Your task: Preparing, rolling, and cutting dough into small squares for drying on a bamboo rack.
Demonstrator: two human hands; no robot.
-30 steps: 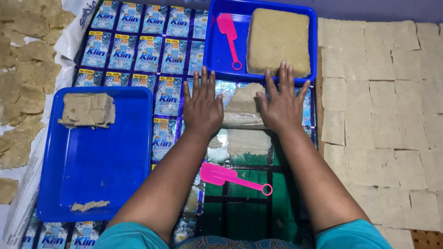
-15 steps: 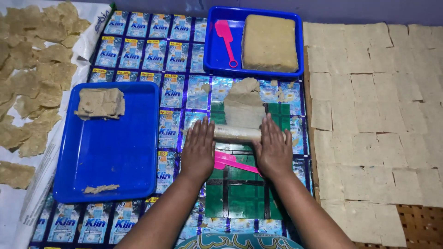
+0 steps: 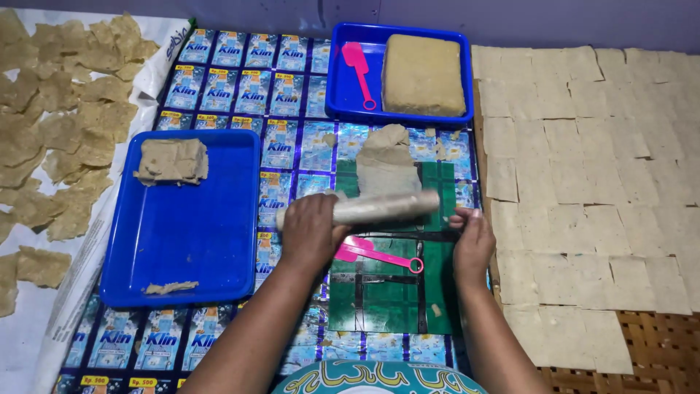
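Note:
My left hand grips the left part of a plastic-wrapped rolling pin, which lies slightly tilted across a green mat. Just beyond the pin, a flattened sheet of beige dough is spread on the mat. My right hand rests at the mat's right edge, just off the pin's right end, with nothing in it. A pink plastic spatula lies on the mat between my hands.
A blue tray on the left holds a dough piece and scraps. A far blue tray holds a dough block and a second pink spatula. Cut dough squares cover the right; dried pieces lie left.
Both hands were pressing the pin over the dough. The pin has come back toward me, my left hand now grips it, and my right hand has slid off to the right.

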